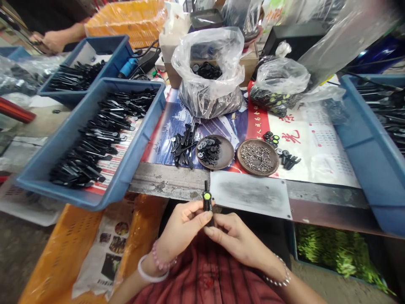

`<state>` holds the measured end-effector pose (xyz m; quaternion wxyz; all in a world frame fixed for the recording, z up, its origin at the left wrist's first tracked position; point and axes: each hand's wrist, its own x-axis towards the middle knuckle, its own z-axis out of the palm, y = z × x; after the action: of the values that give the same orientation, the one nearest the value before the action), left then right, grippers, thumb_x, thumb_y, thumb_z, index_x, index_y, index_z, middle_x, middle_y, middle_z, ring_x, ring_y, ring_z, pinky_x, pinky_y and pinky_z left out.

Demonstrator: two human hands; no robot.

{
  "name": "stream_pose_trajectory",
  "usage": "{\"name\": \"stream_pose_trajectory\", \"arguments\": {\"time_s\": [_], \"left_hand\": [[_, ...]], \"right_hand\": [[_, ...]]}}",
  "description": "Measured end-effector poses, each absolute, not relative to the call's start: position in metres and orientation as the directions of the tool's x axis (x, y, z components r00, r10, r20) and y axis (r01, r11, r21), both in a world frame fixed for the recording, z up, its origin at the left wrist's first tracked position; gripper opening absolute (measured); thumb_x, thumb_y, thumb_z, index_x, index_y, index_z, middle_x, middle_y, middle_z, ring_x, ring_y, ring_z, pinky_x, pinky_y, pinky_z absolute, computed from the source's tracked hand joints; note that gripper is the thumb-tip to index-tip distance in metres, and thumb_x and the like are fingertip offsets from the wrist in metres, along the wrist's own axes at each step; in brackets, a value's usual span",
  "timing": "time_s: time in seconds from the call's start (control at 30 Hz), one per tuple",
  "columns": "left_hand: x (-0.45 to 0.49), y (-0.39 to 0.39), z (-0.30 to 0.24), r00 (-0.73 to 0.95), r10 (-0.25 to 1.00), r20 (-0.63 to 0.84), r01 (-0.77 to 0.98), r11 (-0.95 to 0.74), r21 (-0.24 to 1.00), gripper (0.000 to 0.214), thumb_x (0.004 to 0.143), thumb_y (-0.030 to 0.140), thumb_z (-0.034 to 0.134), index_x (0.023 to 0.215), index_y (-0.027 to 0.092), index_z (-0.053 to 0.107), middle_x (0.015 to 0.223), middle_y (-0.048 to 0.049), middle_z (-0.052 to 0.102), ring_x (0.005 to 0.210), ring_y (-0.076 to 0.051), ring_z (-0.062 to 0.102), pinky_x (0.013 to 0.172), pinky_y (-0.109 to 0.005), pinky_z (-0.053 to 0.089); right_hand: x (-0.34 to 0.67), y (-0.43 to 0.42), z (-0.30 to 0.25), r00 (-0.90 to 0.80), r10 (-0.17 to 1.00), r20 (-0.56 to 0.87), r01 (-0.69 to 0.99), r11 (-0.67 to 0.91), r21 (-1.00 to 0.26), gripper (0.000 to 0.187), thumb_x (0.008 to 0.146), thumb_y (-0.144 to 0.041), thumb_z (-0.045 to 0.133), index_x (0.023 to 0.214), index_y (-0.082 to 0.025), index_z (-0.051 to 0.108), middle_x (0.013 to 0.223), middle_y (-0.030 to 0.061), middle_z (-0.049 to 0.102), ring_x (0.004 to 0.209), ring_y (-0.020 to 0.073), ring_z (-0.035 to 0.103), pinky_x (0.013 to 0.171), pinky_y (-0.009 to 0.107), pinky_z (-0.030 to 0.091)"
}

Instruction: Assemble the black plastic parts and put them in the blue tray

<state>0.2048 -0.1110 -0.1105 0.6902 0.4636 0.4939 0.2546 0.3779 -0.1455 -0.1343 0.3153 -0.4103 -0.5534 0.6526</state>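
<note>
My left hand [190, 221] pinches a slim black plastic part with a lime-green disc [206, 196] between thumb and fingers, its narrow end pointing away from me. My right hand [236, 236] is closed at the part's near end, which the fingers mostly hide. Beyond the hands, a round dish [226, 157] holds small black discs. Beside it stands a brown dish [274, 165] full of small metal pins or rivets. Left of the dishes lies a pile of black plastic pieces [185, 145]. Several green-topped black pieces [272, 137] lie to the right.
A blue tray [125, 181] of long black pieces stands at left, another blue tray [360, 156] at right. Clear bags [210, 99] of black parts stand behind the dishes. A metal plate [249, 192] lies at the table edge. Another person's hand [52, 41] shows at upper left.
</note>
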Motion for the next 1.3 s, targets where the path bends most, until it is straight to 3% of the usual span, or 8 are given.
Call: {"name": "stream_pose_trajectory", "arguments": {"time_s": [0.23,0.33,0.5,0.73,0.87,1.03,1.17,1.3], "left_hand": [[0.184,-0.104,-0.109,0.571,0.627,-0.529,0.135,0.564,0.815,0.037,0.082,0.041,0.076,0.103,0.012,0.078,0.058,0.0032,0.053,0.048,-0.006,0.035,0.044,-0.017,0.027],[0.182,-0.102,-0.12,0.719,0.479,-0.503,0.004,0.721,0.693,0.056,0.073,0.045,0.084,0.119,0.015,0.073,0.065,0.0003,0.062,0.049,-0.007,0.048,0.045,-0.016,0.036],[0.196,-0.1,-0.134,0.77,0.548,-0.328,-0.329,0.78,0.532,0.06,0.058,0.045,0.094,0.109,0.017,0.076,0.093,-0.0083,0.073,0.08,-0.018,0.07,0.078,-0.027,0.055],[0.203,-0.1,-0.131,0.636,0.603,-0.481,-0.329,0.776,0.538,0.042,0.056,0.034,0.097,0.091,0.018,0.078,0.076,-0.0017,0.073,0.061,-0.011,0.067,0.06,-0.02,0.053],[0.206,-0.102,-0.128,0.536,0.676,-0.506,-0.296,0.711,0.638,0.031,0.071,0.034,0.089,0.094,0.017,0.078,0.075,-0.0003,0.071,0.064,-0.01,0.063,0.063,-0.019,0.05],[0.211,-0.114,-0.117,0.416,0.849,-0.325,0.103,0.311,0.945,0.028,0.098,0.034,0.057,0.108,0.015,0.075,0.086,-0.0039,0.069,0.081,-0.016,0.061,0.076,-0.026,0.049],[0.216,-0.124,-0.114,0.433,0.895,-0.109,0.198,0.023,0.98,0.029,0.102,0.021,0.045,0.12,0.016,0.068,0.102,-0.0075,0.066,0.094,-0.018,0.061,0.085,-0.028,0.049],[0.22,-0.129,-0.118,0.398,0.917,-0.033,0.215,-0.058,0.975,0.03,0.103,0.016,0.04,0.121,0.017,0.064,0.103,-0.0078,0.061,0.097,-0.017,0.059,0.086,-0.027,0.049]], "right_hand": [[0.397,-0.147,-0.131,-0.599,0.762,-0.247,0.02,-0.294,-0.956,0.047,0.095,-0.048,0.061,0.066,-0.017,0.041,0.062,-0.0057,0.035,0.058,0.0084,0.028,0.053,0.023,0.024],[0.4,-0.146,-0.129,-0.668,0.717,-0.2,-0.1,-0.352,-0.931,0.043,0.095,-0.048,0.061,0.069,-0.016,0.049,0.063,-0.004,0.044,0.058,0.0087,0.034,0.054,0.023,0.028],[0.393,-0.144,-0.129,-0.626,0.746,-0.225,-0.236,-0.456,-0.858,0.048,0.09,-0.055,0.066,0.067,-0.015,0.052,0.06,-0.0051,0.04,0.054,0.0072,0.028,0.05,0.024,0.021],[0.373,-0.148,-0.136,-0.506,0.817,-0.276,-0.273,-0.455,-0.847,0.05,0.084,-0.06,0.07,0.068,-0.015,0.055,0.056,-0.0063,0.039,0.05,0.0062,0.029,0.048,0.022,0.021],[0.375,-0.143,-0.137,-0.412,0.868,-0.279,-0.12,-0.356,-0.927,0.049,0.094,-0.058,0.058,0.07,-0.015,0.055,0.055,-0.0052,0.043,0.045,0.0071,0.034,0.044,0.022,0.025],[0.388,-0.135,-0.13,-0.159,0.986,-0.057,0.252,-0.015,-0.968,0.043,0.099,-0.055,0.052,0.078,-0.017,0.056,0.066,-0.0014,0.054,0.056,0.0107,0.047,0.052,0.021,0.036],[0.384,-0.132,-0.126,-0.14,0.974,0.179,0.618,0.227,-0.753,0.047,0.103,-0.055,0.044,0.075,-0.018,0.053,0.062,-0.0008,0.055,0.052,0.0109,0.049,0.05,0.022,0.034],[0.374,-0.13,-0.131,-0.143,0.923,0.357,0.8,0.32,-0.508,0.051,0.108,-0.047,0.033,0.073,-0.017,0.054,0.059,0.0023,0.058,0.049,0.0129,0.053,0.049,0.025,0.032]]}}
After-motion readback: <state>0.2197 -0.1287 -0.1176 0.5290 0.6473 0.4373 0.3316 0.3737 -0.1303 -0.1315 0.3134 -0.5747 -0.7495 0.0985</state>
